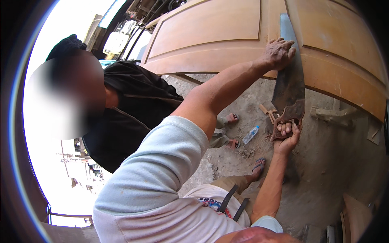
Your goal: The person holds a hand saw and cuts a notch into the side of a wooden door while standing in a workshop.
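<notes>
Carpentry workshop, from where I stand. Panelled wooden door [206, 24] raised off the ground, handsaw [295, 83] laid over its near edge. Rough timber [334, 114] below the door's right part. This side of the door: bare dusty floor [324, 174], wood scraps [268, 112]. Cluttered gear [117, 42] past the door's left end.

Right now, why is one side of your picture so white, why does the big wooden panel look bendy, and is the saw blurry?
In the head view, the left side is washed out by strong light; there too, the fisheye lens curves the wooden panel's straight edges; the saw looks fairly sharp in it, with pale shine near its tip.
</notes>
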Demonstrator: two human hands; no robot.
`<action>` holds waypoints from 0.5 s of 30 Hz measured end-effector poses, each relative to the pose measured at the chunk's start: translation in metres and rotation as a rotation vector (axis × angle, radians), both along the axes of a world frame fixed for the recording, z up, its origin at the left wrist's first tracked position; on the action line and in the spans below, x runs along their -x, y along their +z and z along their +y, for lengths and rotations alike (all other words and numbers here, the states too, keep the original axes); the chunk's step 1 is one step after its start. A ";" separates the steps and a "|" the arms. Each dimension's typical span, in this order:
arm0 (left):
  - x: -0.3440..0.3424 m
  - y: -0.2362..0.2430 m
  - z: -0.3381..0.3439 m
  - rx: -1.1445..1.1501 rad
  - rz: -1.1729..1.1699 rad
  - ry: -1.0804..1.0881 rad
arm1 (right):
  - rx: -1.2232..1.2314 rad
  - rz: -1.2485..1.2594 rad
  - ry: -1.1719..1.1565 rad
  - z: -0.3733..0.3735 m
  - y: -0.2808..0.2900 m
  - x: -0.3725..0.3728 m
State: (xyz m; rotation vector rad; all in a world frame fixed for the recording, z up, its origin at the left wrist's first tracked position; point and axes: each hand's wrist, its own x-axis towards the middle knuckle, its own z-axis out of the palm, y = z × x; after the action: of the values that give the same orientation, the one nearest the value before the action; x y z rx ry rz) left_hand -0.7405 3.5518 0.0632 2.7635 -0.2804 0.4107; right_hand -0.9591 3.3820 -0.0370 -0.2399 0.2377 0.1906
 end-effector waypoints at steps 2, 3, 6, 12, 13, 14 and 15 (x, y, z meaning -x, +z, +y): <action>0.000 0.006 0.002 0.021 0.096 -0.018 | 0.027 0.031 0.017 0.000 0.008 0.001; 0.000 0.008 0.002 0.032 0.144 -0.027 | 0.041 0.047 0.027 0.001 0.012 0.002; -0.005 0.005 0.012 0.056 0.123 -0.056 | 0.043 0.060 0.047 0.009 0.024 0.003; -0.015 -0.003 0.018 0.076 0.126 -0.080 | 0.103 0.052 0.074 0.012 0.012 -0.009; -0.016 -0.006 0.021 0.069 0.117 -0.076 | 0.102 0.066 0.075 0.013 0.011 -0.009; -0.015 -0.003 0.022 0.078 0.116 -0.084 | 0.115 0.088 0.066 0.014 0.023 -0.004; -0.012 0.001 0.023 0.086 0.115 -0.091 | 0.128 0.111 0.056 0.015 0.035 0.000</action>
State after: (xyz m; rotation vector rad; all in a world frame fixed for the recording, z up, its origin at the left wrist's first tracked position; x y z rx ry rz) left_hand -0.7281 3.5745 0.0646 2.6661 -0.3505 0.2345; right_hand -0.9596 3.3970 -0.0023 -0.3639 0.3539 0.2445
